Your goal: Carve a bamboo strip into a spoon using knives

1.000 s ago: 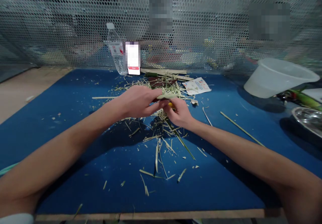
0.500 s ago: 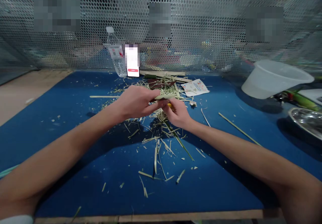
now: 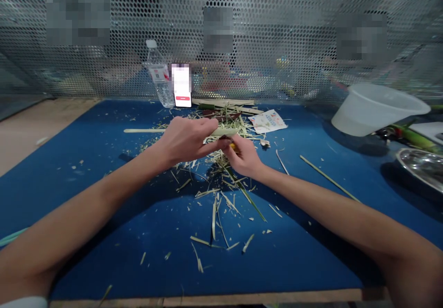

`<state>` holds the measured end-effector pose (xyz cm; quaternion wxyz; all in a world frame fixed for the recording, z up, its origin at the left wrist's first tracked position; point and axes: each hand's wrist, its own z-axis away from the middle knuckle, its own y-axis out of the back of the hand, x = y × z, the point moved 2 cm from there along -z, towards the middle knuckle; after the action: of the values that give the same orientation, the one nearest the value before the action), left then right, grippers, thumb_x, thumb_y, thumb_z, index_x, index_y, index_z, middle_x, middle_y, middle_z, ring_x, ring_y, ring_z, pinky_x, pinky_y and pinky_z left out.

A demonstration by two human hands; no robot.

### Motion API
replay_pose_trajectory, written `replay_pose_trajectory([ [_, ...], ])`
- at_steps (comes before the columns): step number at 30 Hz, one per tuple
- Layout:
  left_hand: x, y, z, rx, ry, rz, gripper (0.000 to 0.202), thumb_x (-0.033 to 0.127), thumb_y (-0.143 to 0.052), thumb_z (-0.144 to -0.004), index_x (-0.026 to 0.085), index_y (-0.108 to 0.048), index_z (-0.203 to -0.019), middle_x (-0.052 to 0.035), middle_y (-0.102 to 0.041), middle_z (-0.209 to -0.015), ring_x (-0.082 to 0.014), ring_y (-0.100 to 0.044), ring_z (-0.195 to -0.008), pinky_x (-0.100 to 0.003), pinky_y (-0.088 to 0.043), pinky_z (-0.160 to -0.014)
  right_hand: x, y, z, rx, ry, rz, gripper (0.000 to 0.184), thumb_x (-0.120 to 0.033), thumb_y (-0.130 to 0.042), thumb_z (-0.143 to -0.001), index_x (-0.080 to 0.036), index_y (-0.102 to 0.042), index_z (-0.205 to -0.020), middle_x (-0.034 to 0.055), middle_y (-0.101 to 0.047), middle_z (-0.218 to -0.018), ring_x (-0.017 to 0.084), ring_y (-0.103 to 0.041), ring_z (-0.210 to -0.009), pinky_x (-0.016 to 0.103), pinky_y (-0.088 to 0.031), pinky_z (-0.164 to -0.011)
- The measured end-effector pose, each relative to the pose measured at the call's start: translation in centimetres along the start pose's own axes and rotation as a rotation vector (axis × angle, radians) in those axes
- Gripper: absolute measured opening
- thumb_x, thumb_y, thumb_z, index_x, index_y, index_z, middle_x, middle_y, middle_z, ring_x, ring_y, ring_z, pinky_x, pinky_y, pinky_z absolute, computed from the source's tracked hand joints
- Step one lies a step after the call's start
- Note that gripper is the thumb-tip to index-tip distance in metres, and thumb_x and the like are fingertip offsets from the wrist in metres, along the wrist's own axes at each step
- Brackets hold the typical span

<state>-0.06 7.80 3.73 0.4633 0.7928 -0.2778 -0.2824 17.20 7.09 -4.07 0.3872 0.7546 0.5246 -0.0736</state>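
Observation:
My left hand (image 3: 188, 137) is closed around a flat, pale green plant strip (image 3: 223, 133), whose end sticks out to the right. On the other side of this hand a thin pale stick (image 3: 143, 130) shows; whether it is the same piece I cannot tell. My right hand (image 3: 245, 156) is wrapped round a small yellow tool (image 3: 234, 147), mostly hidden by the fingers. Both hands meet just below the strip, with the left thumb by the tool. Beneath them lies a heap of thin plant shavings (image 3: 221, 160).
A water bottle (image 3: 159, 79) and a lit phone (image 3: 182, 86) stand against the perforated metal screen (image 3: 263, 31). Right of the heap lies a printed packet (image 3: 268, 121). A white plastic tub (image 3: 374, 111) and a metal bowl (image 3: 422, 167) sit at the right on the blue mat (image 3: 297, 252).
The pale strip has turned slightly in my left hand, and the stick at the left has shifted up a little. Both hands stay in nearly the same place.

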Motion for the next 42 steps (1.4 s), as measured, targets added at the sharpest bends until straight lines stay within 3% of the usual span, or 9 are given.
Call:
replay_pose_trajectory([
  [5,0.2,0.0,0.0,-0.033,-0.016,-0.035,0.049,0.061,-0.033,-0.094,0.018,-0.056,-0.090,-0.0079,-0.067,-0.075,-0.0174,-0.058,-0.058,-0.029,-0.015,-0.049,-0.1,-0.1,0.0,-0.016,0.003,-0.001,0.023,-0.039,-0.045,-0.095,-0.021,-0.057,-0.087,0.0010,-0.060,-0.072,0.013,-0.050,-0.063,0.029,-0.036,-0.059],
  [28,0.1,-0.7,-0.1,-0.077,0.054,0.068,0.056,0.062,-0.029,-0.095,0.018,-0.061,-0.084,-0.0068,-0.069,-0.071,-0.0147,-0.055,-0.055,-0.026,-0.022,-0.051,0.3,-0.2,-0.2,0.006,-0.012,-0.019,0.024,-0.041,-0.044,-0.095,-0.024,-0.048,-0.078,-0.0019,-0.053,-0.066,0.012,-0.046,-0.058,0.029,-0.033,-0.055],
  [36,-0.8,-1.0,0.1,0.029,0.071,0.061,0.052,0.068,-0.044,-0.086,0.021,-0.057,-0.070,-0.0031,-0.063,-0.060,-0.0145,-0.052,-0.053,-0.027,-0.018,-0.050,-0.3,-0.1,-0.3,-0.023,-0.028,-0.011,0.033,-0.048,-0.043,-0.096,-0.024,-0.041,-0.073,-0.0019,-0.048,-0.065,0.011,-0.046,-0.059,0.028,-0.032,-0.055],
  [42,-1.6,-1.9,0.2,0.106,-0.029,0.064,0.052,0.068,-0.043,-0.085,0.020,-0.054,-0.068,-0.0013,-0.059,-0.055,-0.0132,-0.049,-0.047,-0.027,-0.016,-0.047,-0.7,0.0,-0.3,-0.052,-0.050,-0.022,0.035,-0.051,-0.043,-0.096,-0.023,-0.042,-0.074,-0.0023,-0.048,-0.066,0.010,-0.046,-0.059,0.027,-0.032,-0.055],
])
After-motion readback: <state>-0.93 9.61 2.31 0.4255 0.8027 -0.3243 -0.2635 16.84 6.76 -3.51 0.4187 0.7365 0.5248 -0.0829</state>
